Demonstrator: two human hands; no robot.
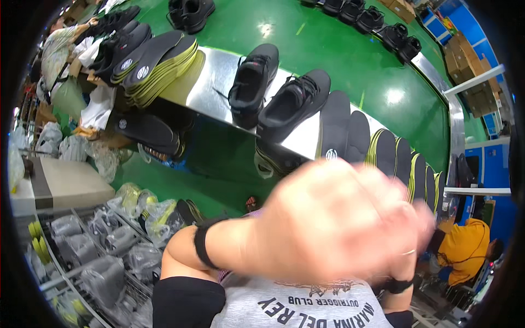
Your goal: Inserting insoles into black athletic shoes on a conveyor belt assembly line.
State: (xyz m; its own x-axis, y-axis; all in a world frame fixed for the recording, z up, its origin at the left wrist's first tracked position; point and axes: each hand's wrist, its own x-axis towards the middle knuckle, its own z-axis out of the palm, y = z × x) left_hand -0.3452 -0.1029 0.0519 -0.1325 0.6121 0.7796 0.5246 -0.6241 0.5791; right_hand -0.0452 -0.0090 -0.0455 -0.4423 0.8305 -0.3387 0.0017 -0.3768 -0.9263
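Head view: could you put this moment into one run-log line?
left hand: blurred, foremost, hold unclear | right hand: mostly hidden behind it, hold unclear | nearest: black insoles | also: black shoes on metal bench

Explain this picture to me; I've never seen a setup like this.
There is no machine, just a person's two bare hands. The single picture comes from a wide fisheye camera worn on the head, looking down, so straight edges bend near the rim. The large blurred shape is the left hand, with a black band at its wrist; the right hand is mostly hidden behind it. Beyond them runs a narrow, shiny bench. Along its middle sit two black shoes, with stacked insoles to the left and a row of more insoles to the right. Blur and overlap hide whether either hand holds anything.
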